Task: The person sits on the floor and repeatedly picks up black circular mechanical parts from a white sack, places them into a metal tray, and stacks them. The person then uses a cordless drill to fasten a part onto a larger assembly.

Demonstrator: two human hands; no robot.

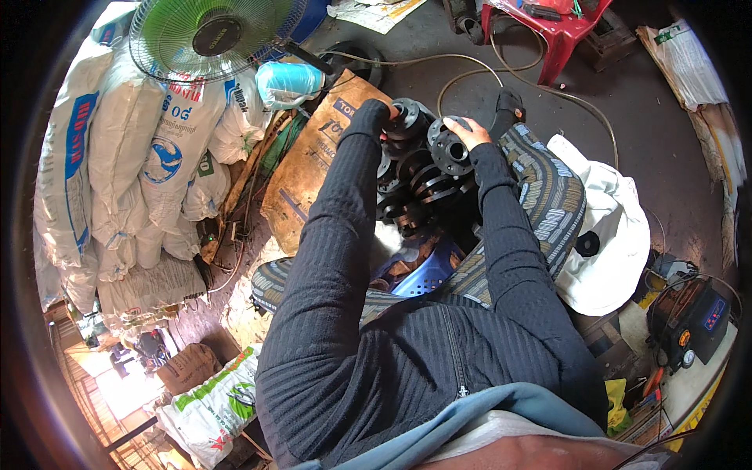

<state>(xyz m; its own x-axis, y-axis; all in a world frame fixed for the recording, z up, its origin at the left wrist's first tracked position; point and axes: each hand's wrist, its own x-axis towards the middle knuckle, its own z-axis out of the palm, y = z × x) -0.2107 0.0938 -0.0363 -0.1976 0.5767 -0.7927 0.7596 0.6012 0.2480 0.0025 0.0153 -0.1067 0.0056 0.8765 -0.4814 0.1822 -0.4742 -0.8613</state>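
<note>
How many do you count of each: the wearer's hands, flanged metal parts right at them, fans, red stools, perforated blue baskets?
Hands (left hand, right hand): 2
Flanged metal parts at them: 2
Fan: 1
Red stool: 1
Perforated blue basket: 1
Total: 7

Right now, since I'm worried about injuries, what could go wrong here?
The dark flange might slip, as the right hand seems to be at its rim. The piled metal parts look loosely stacked, so a shift could pinch the left hand beside them. The hose or cable looping across the floor might trip someone.
</note>
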